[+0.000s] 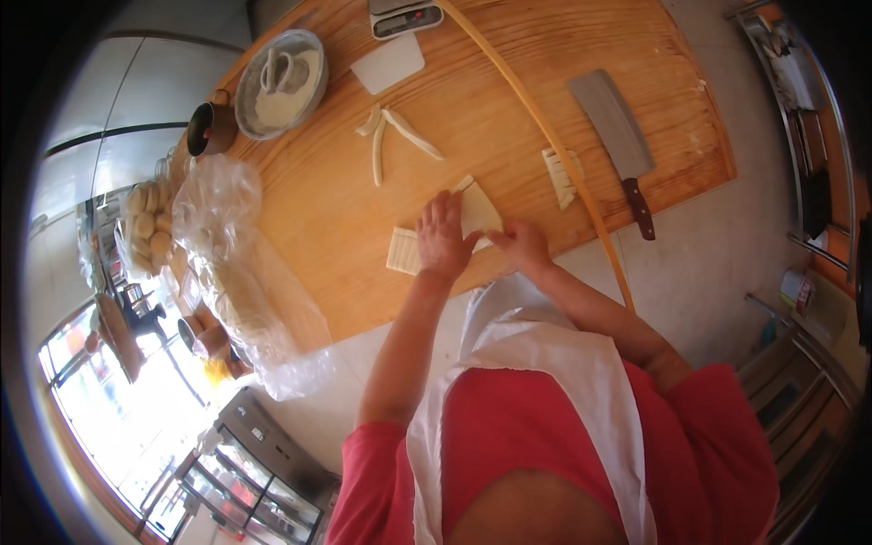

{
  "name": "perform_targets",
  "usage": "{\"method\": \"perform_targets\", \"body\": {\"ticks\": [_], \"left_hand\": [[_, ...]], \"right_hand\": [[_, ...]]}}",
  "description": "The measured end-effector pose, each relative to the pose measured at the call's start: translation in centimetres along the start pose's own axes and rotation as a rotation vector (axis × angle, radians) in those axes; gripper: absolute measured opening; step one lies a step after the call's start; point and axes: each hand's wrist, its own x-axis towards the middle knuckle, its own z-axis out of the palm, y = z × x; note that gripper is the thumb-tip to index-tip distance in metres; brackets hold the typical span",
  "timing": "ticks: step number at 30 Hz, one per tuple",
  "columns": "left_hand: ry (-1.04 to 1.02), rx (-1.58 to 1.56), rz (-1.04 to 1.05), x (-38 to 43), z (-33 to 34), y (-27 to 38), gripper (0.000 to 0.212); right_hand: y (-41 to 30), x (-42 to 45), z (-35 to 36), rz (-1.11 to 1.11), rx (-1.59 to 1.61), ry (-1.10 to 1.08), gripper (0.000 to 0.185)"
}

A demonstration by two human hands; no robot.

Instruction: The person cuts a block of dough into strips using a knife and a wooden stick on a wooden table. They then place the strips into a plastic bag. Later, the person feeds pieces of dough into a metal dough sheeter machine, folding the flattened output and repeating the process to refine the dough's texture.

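Observation:
On the wooden table lies a pale dough sheet, its far edge cut into a narrow strip. My left hand rests palm down over the sheet's left side, thumb apart from the fingers. At the sheet's near right corner, my right hand has its fingers curled and seems to pinch the edge; the fingertips are partly hidden. Left of my left hand sits a dough piece scored into parallel strips. More cut dough strips lie to the right, partly covered by a long thin wooden rod.
A cleaver lies at the right, its handle over the table edge. Loose dough strips, a white scraper, a digital scale and a flour bowl are farther back. Clear plastic bags cover the left side.

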Motion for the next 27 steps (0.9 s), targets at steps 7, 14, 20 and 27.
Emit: {"method": "perform_targets", "body": {"ticks": [7, 14, 20, 27], "left_hand": [[0.039, -0.017, 0.003, -0.3, 0.1, 0.2, 0.072], [0.084, -0.06, 0.092, -8.2, 1.1, -2.4, 0.07], [0.199, 0.05, -0.404, -9.4, -1.1, -4.6, 0.101], [-0.109, 0.049, 0.088, -6.7, -4.6, -8.6, 0.093]], "right_hand": [[3.2, -1.9, 0.6, 0.128, 0.562, -0.048, 0.016], [-0.7, 0.2, -7.2, 0.125, 0.989, 0.215, 0.051], [-2.2, -0.3, -3.5, -0.574, -0.325, 0.098, 0.073], [-7.5, 3.5, -2.3, -0.877, -0.885, -0.195, 0.084]]}}
